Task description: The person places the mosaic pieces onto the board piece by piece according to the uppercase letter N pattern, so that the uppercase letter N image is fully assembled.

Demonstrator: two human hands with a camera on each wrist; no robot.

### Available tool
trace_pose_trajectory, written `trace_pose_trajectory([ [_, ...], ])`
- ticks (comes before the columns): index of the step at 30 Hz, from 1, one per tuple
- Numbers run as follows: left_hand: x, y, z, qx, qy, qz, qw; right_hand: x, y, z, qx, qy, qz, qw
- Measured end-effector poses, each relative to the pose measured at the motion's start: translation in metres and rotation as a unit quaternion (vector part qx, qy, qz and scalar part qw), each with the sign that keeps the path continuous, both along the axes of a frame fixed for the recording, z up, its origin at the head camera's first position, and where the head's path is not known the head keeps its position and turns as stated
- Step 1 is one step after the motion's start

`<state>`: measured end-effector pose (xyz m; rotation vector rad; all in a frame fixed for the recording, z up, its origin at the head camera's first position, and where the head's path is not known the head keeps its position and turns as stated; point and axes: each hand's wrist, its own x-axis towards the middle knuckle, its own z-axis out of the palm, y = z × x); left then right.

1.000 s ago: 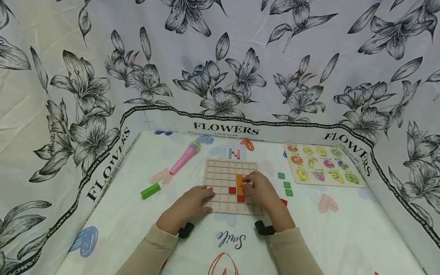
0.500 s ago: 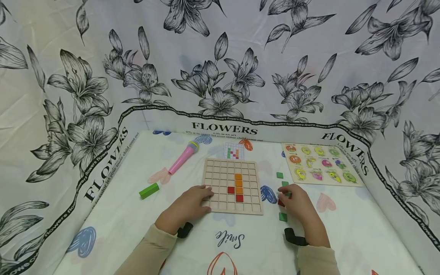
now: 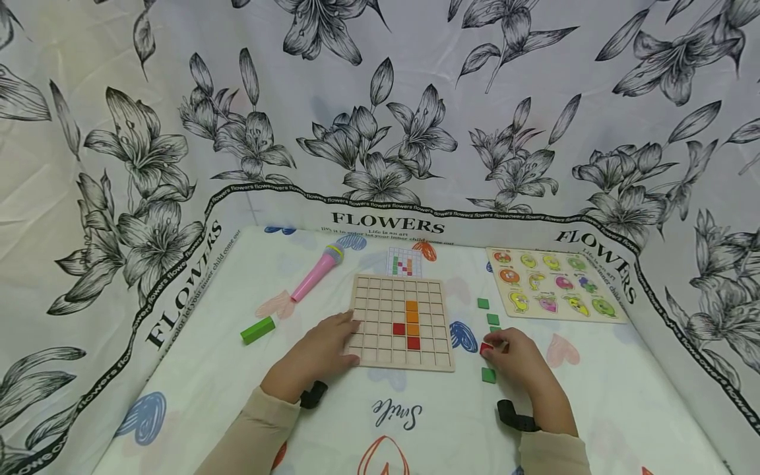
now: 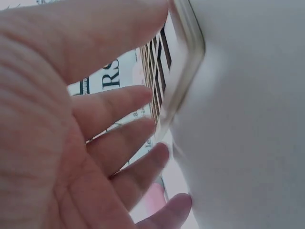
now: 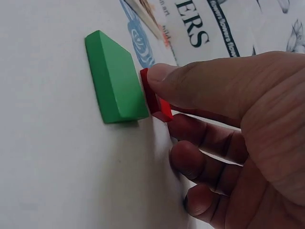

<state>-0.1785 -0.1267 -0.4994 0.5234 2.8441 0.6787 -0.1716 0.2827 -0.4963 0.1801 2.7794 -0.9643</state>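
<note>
**Pinching red tile in R hand; L hand at board's edge**

Nearest us: beige sleeves, black wrist pieces & upside-down "Smile" lettering on the white tablecloth.

Our R hand has the red tile btwn thumb & finger, other fingers curled under; can't tell if tile's off the cloth. It's R of the board, just beyond the nearest green tile. Three more green tiles lie farther up, one partly hidden behind our hand.

Our L hand's fingers are straight & spread, touching L edge of the wooden grid board. On the board: a column of orange tiles, w/ one red square directly below & another L of the lowest orange.

L of our L hand: green block; past it, pink toy mic, tilted. Beyond board: small card w/ coloured grid. Far R: fruit puzzle. Backmost: white curtain, B&W lilies, "FLOWERS" along bottom.
</note>
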Motion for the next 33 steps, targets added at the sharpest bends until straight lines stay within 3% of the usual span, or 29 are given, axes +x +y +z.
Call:
trace_pose_trajectory([
  [12, 0.002, -0.006, 0.004, 0.007, -0.009, 0.005, 0.9999, -0.003, -0.006, -0.001, -0.012, 0.009, 0.005, 0.9999],
  [18, 0.002, -0.004, 0.007, 0.009, -0.019, 0.01, 0.9997, -0.003, -0.014, 0.005, -0.013, 0.037, -0.001, 0.9992],
  [22, 0.003, -0.003, 0.009, 0.006, -0.025, 0.011, 0.9996, -0.007, -0.038, 0.022, -0.033, 0.07, 0.012, 0.9969],
  [26, 0.003, -0.002, 0.011, 0.0, -0.028, 0.017, 0.9995, -0.018, -0.072, 0.035, -0.054, 0.091, 0.055, 0.9928],
  [33, 0.005, -0.001, 0.012, 0.008, -0.037, 0.019, 0.9991, -0.047, -0.131, 0.034, -0.061, 0.094, 0.112, 0.9873],
])
